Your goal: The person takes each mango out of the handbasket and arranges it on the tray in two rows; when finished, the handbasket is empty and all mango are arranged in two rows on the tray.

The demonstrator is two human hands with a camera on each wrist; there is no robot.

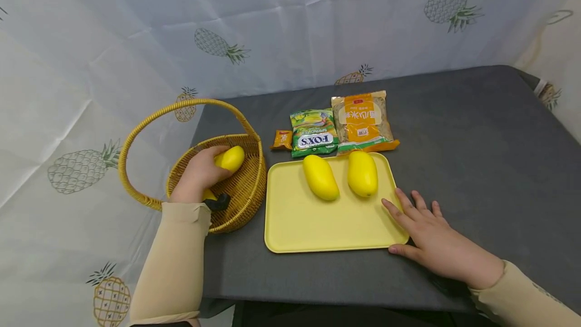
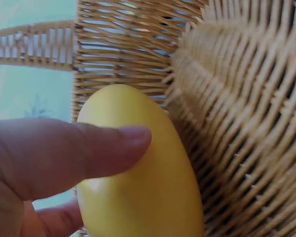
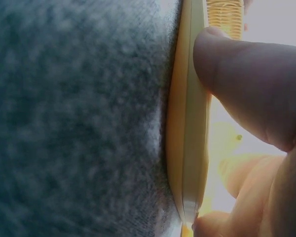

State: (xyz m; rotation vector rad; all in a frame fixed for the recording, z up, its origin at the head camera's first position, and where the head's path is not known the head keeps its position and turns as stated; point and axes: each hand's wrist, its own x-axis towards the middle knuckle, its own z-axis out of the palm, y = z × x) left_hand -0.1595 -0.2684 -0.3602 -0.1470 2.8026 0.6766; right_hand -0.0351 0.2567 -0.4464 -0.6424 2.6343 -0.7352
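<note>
While gripping a mango point(image 1: 233, 159), bracing by the tray point(image 1: 308, 231)

While pinching the mango within the basket's point(image 1: 247, 208) opening, pressing the left hand's point(image 1: 201, 169) thumb across its side, probably against slipping on smooth skin. Impossible to tell the exact lie of the other fingers, mostly hidden. With the right hand's point(image 1: 442, 243) fingers spread at the tray's near corner, perhaps for steadiness. Near the far rim, perhaps as a check on rolling, a second mango point(image 1: 321, 177) and a third mango point(image 1: 362, 173), apart.

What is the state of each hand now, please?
Left hand: closed, holding a yellow mango at the wicker basket.
Right hand: open, at the right edge of the yellow tray.
</note>
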